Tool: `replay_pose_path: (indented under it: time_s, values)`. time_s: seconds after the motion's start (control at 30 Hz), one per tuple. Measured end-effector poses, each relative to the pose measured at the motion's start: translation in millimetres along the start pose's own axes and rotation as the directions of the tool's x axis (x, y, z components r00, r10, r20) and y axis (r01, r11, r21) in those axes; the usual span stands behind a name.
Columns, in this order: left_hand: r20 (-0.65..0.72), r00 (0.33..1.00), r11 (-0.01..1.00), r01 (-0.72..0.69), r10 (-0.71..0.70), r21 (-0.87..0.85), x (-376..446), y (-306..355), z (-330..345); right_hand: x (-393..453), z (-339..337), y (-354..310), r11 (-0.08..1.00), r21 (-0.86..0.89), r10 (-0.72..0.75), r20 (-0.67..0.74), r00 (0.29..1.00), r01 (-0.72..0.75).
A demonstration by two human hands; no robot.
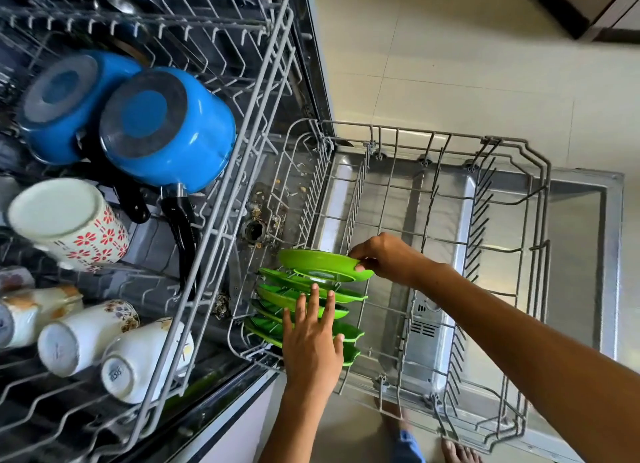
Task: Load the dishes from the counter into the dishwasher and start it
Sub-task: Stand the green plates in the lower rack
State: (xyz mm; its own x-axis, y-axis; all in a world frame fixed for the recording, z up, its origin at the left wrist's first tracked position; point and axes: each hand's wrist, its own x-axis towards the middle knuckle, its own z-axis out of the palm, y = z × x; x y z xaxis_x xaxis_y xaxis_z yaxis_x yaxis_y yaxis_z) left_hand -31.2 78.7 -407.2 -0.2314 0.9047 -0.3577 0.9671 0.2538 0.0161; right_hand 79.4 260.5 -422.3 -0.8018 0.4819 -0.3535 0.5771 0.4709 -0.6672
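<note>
Several green plates [277, 298] stand on edge in a row at the near-left corner of the lower dishwasher rack [512, 199], which is pulled out over the open door. My right hand [384, 256] grips the rim of the farthest green plate [320, 263], which sits tilted at the far end of the row. My left hand [311, 341] lies flat with straight fingers against the rims of the nearer plates.
The upper rack [242, 140] is pulled out on the left. It holds two upturned blue pots [166, 126], a flowered mug [69, 225] and several white cups [86, 338]. The open door [585, 220] lies under the lower rack. My bare feet [457, 452] stand on pale floor tiles.
</note>
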Motion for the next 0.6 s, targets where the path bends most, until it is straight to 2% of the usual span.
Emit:
replay_pose_path:
  time_s: [0.17, 0.43, 0.6]
  values:
    - [0.035, 0.999, 1.0, 0.004, -0.004, 0.001, 0.0, -0.1, -2.1, 8.9, -3.9, -4.2, 0.998, -0.058, -0.017, 0.05, 0.999, 0.02]
    - [0.105, 0.994, 1.0, 0.015, -0.014, -0.003, 1.6, 1.2, -4.4, 21.4, 1.3, -32.7, 0.964, -0.234, 0.117, -0.041, 0.992, -0.123]
    - [0.135, 0.991, 0.998, 0.015, -0.007, -0.062, 2.4, 2.9, -14.2, 20.9, 20.5, -42.5, 0.948, -0.261, 0.184, -0.019, 0.983, -0.183]
